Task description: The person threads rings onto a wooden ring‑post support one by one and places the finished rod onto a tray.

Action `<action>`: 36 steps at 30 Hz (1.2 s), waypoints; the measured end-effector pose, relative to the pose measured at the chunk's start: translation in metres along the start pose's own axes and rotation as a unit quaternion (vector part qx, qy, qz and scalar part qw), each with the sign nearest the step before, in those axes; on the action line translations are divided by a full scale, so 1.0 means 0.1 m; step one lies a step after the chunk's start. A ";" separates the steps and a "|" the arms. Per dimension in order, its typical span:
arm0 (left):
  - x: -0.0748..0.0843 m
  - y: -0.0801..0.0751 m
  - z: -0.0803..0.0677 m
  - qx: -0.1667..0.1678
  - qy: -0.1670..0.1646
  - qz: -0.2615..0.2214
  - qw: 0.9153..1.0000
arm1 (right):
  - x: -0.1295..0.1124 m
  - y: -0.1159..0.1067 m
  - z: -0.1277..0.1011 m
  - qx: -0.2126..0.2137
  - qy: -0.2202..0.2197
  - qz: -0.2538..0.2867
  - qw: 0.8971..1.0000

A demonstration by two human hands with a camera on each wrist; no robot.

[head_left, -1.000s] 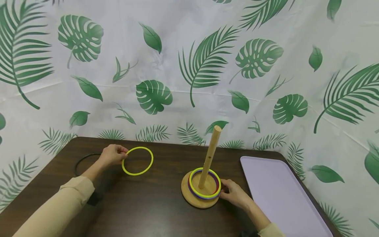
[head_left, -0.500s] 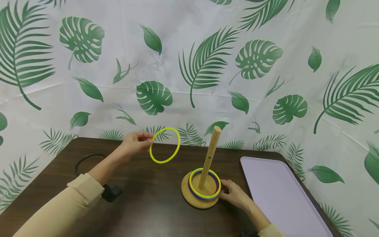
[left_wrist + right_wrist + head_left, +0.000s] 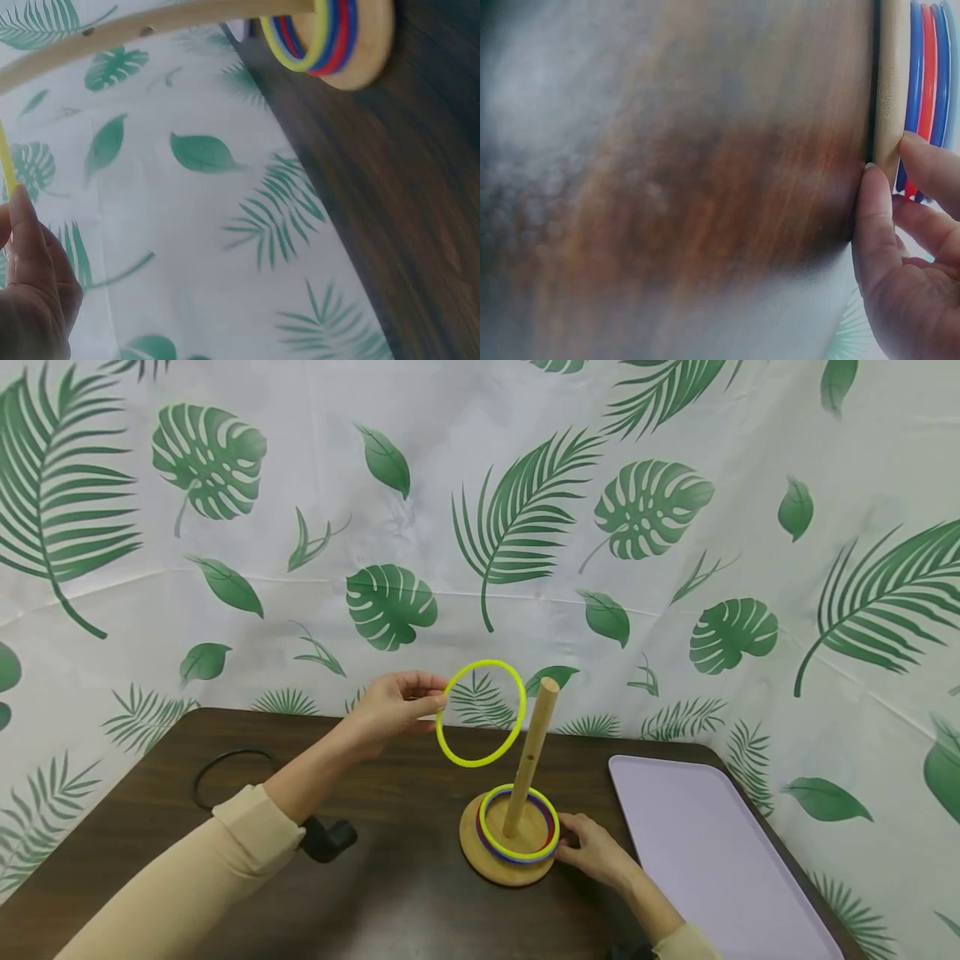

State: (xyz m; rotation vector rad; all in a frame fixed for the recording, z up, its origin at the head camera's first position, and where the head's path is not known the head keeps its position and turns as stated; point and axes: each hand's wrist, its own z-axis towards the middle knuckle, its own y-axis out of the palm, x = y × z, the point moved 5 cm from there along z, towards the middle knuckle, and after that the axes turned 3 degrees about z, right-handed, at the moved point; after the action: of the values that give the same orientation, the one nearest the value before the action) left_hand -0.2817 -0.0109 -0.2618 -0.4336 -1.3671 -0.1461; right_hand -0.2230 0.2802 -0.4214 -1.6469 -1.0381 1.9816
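Observation:
My left hand (image 3: 393,706) pinches a yellow ring (image 3: 471,763) by its left edge, holding it upright in the air just left of a wooden post (image 3: 534,739). The left wrist view shows the fingertips of that hand (image 3: 37,270) on the ring's edge. Around the foot of the post, on its round wooden base (image 3: 498,870), lies a stack of rings, topped by another yellow ring (image 3: 517,859). Below it are blue and red rings (image 3: 346,30). My right hand (image 3: 911,247) grips the base's rim from the right, thumb and finger on either side of it.
A lavender tray (image 3: 705,835) lies at the table's right. On the dark wooden table (image 3: 420,893), at the left, a thin black loop (image 3: 197,785) is partly hidden by the left arm. A leaf-patterned cloth (image 3: 435,527) hangs behind the table.
My left hand has lifted the yellow ring from near the table's left side and carried it up and right, close to the post. The right hand and stand have stayed in place.

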 end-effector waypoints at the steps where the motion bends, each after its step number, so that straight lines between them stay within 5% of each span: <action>1: 0.03 0.04 0.01 -0.004 0.002 -0.006 1.000 | 0.00 0.00 0.00 0.000 0.001 0.001 1.000; 10: 0.17 0.37 0.15 -0.016 0.009 -0.033 0.999 | 0.01 0.01 0.00 -0.002 0.008 0.003 1.000; 16: 0.12 0.54 0.24 -0.027 -0.002 -0.040 0.999 | 0.00 0.00 0.00 -0.003 0.006 -0.010 1.000; 23: -0.35 0.69 0.31 -0.036 -0.062 -0.004 0.997 | -0.02 -0.03 0.02 0.000 -0.013 -0.016 1.000; 30: -0.93 0.80 0.27 -0.010 -0.118 0.037 0.992 | -0.01 -0.01 0.02 -0.005 -0.014 -0.015 1.000; 36: -1.14 0.86 0.22 -0.007 -0.142 0.053 0.988 | -0.01 -0.01 0.02 -0.003 -0.012 -0.021 1.000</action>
State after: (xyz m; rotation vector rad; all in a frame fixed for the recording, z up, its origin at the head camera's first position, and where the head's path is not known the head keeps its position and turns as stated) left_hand -0.2950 0.0595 -0.3872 -0.5527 -1.6184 -0.0057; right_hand -0.2244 0.2791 -0.4199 -1.5944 -1.0784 1.9778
